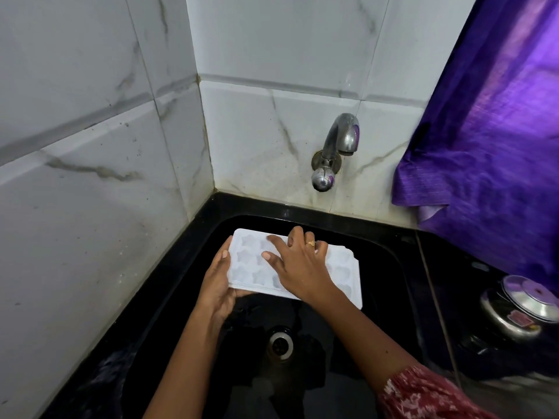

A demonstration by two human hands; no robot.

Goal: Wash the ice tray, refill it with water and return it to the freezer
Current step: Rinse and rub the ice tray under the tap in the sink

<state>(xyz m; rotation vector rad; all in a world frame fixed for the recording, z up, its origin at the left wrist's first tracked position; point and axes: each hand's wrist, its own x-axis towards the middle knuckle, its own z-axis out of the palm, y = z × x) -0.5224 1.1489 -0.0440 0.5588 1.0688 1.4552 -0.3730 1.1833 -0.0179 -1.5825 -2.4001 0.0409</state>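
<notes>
Sink walls (390, 267) stood apart from the ice tray (246, 267) while my left hand (216, 285) gripped its edge and my right hand (298, 263) pressed flat on top.

Count was: one ice tray (245, 264), gripped between two hands, left hand (219, 285) and right hand (298, 264), one ring (311, 243) on the right. One tap (338, 146) above the grip, one drain (280, 343) below it, one sink (390, 297) around it. One purple curtain (490, 146) and one steel pot (514, 313) sat off to its right. Star pockets were partly covered, so no count.
</notes>
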